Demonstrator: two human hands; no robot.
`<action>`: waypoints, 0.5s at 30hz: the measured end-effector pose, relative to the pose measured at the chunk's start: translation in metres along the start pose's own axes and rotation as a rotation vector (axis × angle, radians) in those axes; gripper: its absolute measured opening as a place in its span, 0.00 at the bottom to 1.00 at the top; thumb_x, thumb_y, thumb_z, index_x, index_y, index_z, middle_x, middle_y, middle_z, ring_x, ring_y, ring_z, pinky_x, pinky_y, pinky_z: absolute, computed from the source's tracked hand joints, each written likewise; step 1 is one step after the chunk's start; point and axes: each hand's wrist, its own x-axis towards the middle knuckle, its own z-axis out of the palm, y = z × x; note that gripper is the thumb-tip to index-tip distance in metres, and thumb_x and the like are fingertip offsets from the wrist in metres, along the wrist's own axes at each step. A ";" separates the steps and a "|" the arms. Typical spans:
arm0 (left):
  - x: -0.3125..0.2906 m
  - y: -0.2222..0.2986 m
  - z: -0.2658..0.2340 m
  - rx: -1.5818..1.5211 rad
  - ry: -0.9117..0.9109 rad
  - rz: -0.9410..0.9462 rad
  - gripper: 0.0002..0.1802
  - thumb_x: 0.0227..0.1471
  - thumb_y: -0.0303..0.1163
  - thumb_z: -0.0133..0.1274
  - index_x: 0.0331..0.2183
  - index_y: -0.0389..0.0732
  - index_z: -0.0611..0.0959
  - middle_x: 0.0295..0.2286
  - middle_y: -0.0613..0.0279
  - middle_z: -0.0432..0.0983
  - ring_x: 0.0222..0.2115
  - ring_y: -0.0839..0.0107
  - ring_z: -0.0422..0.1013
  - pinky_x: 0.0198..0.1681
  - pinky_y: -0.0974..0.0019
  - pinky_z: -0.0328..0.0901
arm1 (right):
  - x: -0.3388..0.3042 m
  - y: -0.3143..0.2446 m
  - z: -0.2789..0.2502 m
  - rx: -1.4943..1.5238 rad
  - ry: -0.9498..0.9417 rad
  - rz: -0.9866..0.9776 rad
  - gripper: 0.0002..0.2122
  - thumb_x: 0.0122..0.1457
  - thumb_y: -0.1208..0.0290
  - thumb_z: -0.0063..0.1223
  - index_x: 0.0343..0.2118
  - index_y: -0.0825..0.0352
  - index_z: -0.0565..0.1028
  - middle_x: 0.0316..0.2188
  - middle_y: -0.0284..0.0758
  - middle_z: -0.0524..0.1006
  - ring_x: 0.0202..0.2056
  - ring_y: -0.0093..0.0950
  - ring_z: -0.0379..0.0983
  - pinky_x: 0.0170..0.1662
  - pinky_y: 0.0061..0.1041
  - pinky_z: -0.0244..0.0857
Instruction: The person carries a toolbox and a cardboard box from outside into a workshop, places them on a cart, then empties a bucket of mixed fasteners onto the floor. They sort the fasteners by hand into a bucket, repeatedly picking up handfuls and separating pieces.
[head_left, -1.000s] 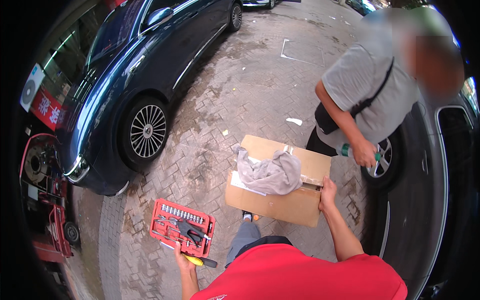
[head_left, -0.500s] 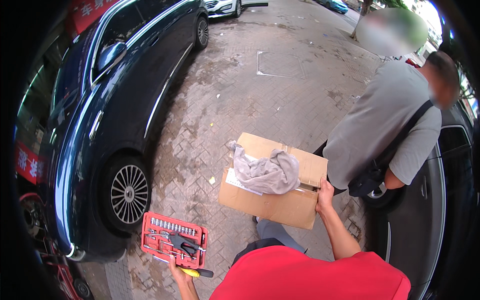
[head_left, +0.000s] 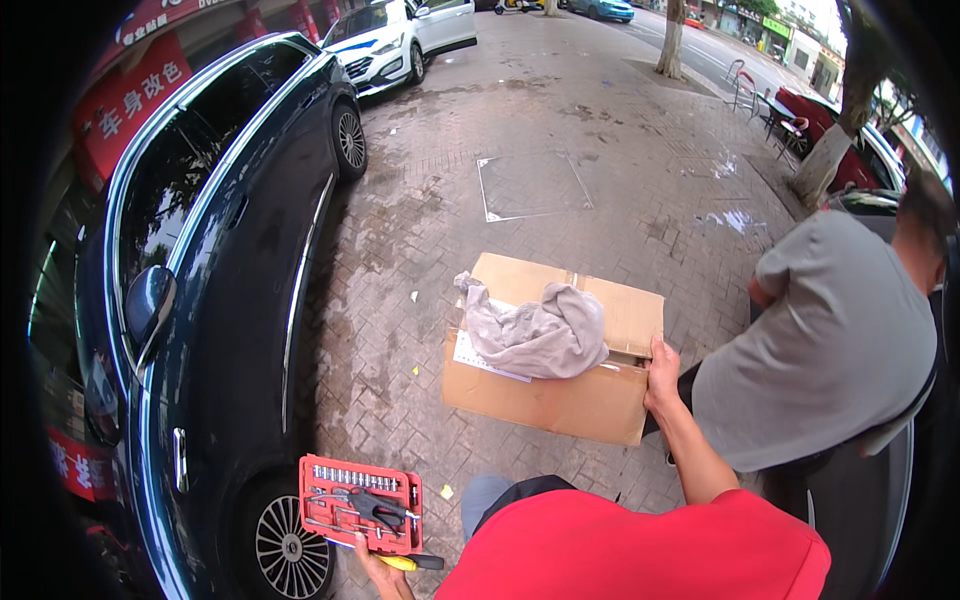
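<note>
Note shift of co-worker (head_left: 825, 340) toward right edge since earlier frame. Locate cardboard box (head_left: 555, 405) at centre, long axis roughly left-to-right, directly left of nearer right hand (head_left: 663, 378), with fingers clamped on its right end. Locate red tool case (head_left: 398, 543) at lower left, clamped by left hand (head_left: 379, 572).

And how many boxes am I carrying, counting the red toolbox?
2. The open red toolbox is in your left hand, and the cardboard box, with a gray rag on top, is in your right hand. More could be hidden inside the cardboard box.
</note>
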 end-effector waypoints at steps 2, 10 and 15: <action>0.075 -0.015 0.046 0.014 -0.003 0.031 0.29 0.58 0.45 0.58 0.56 0.43 0.74 0.45 0.61 0.79 0.43 0.61 0.77 0.48 0.51 0.74 | 0.064 0.001 0.039 0.009 -0.028 -0.002 0.16 0.72 0.60 0.44 0.42 0.70 0.77 0.34 0.32 0.80 0.26 0.17 0.69 0.30 0.22 0.65; 0.435 -0.075 0.287 0.081 -0.070 -0.109 0.29 0.58 0.42 0.58 0.57 0.40 0.72 0.46 0.59 0.78 0.43 0.61 0.77 0.46 0.53 0.75 | 0.351 0.045 0.211 0.018 0.143 -0.059 0.16 0.72 0.60 0.45 0.42 0.70 0.77 0.34 0.31 0.80 0.27 0.18 0.71 0.31 0.22 0.65; 0.627 -0.111 0.513 0.165 -0.205 -0.266 0.29 0.57 0.46 0.58 0.56 0.43 0.74 0.46 0.61 0.78 0.43 0.62 0.76 0.46 0.52 0.74 | 0.513 0.031 0.287 -0.015 0.261 -0.208 0.16 0.71 0.59 0.46 0.40 0.69 0.78 0.32 0.29 0.79 0.28 0.17 0.70 0.32 0.22 0.65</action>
